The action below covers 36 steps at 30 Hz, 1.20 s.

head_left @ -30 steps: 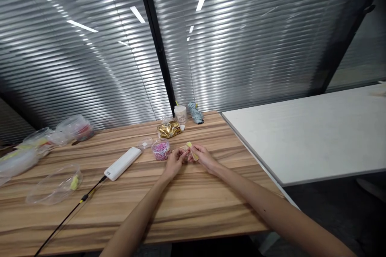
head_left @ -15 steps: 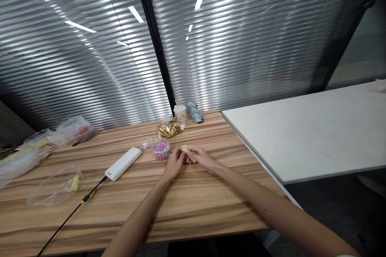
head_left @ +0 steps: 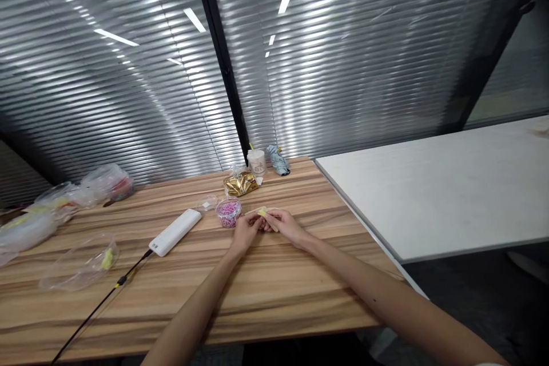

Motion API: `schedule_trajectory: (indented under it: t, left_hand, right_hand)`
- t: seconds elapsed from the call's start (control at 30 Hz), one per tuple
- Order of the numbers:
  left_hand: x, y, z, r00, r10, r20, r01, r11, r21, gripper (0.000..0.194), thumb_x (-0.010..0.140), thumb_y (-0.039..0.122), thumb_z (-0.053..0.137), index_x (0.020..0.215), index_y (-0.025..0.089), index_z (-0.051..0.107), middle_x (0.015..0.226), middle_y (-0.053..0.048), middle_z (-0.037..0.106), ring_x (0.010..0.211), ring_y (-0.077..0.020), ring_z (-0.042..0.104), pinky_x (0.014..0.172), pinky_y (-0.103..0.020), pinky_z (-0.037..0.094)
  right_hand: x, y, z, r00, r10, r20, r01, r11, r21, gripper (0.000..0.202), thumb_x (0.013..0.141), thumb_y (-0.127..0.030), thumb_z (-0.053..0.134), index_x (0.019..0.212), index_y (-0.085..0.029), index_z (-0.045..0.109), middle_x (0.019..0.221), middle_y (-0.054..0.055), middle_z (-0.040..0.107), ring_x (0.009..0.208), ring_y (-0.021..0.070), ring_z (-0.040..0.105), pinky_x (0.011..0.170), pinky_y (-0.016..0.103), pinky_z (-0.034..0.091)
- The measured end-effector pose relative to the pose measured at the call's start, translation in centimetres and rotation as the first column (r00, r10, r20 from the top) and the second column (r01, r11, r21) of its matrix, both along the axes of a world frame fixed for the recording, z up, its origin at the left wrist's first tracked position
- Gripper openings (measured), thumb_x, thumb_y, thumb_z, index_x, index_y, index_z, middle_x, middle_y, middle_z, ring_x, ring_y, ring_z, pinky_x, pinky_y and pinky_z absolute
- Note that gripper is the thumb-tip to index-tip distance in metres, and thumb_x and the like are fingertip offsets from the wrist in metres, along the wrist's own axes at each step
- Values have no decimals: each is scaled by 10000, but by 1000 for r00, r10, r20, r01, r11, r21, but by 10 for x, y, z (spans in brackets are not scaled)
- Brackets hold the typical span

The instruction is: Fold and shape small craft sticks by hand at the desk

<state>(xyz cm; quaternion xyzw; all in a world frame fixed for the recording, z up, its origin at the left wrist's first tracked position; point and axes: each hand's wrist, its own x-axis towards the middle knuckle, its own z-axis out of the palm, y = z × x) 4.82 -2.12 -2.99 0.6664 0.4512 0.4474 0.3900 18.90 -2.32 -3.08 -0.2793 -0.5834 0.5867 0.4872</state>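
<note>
My left hand [head_left: 246,232] and my right hand [head_left: 290,227] meet over the wooden table, fingers closed and fingertips almost touching. Between them they pinch a small yellow piece [head_left: 262,212], too small to name its kind. A pale, thin strip shows under my right fingers, partly covered by them. Right beside my left hand stands a clear round tub [head_left: 229,213] full of small pink and purple bits. Its clear lid [head_left: 207,203] appears to lie just left of it.
A white power bank [head_left: 175,232] with a black cable lies to the left. Farther left are a clear plastic bag [head_left: 79,266] with a yellow lump and several plastic packages [head_left: 105,180]. Behind the tub stand a gold wrapper [head_left: 241,183], a white cup [head_left: 256,161] and a blue-grey packet [head_left: 278,160].
Both hands stay together around the yellow piece. My left fingers have shifted slightly, and the piece is turned a little between the fingertips. Everything else stays in place.
</note>
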Motion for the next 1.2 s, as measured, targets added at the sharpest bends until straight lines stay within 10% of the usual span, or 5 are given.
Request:
schedule_trajectory:
  t: [0.43,0.9,1.2]
  left_hand:
    - [-5,2,0,990,112,90,-104,991,-83,204,611,281,648,724,114,618,667,-42,653,595,-152,602,576,-261,488]
    - [-13,7,3,934,326,-143,-285,925,250,184,695,165,488,837,131,599,747,-49,631,667,-150,593,620,-277,483]
    - [-10,1,15,942,245,-228,-135,902,410,186,695,95,423,745,158,591,892,-61,576,853,-167,531,712,-285,436]
  right_hand:
    - [6,-1,2,995,21,97,-27,998,63,395,704,-533,543,744,-147,615,558,-22,504,502,76,404,477,201,291]
    - [10,1,9,972,232,39,-233,972,23,365,733,-484,549,827,-134,594,591,-34,462,478,56,382,471,201,295]
    - [17,3,17,971,237,-25,-238,965,-110,347,707,-476,588,754,-133,577,605,-50,422,431,24,293,436,196,236]
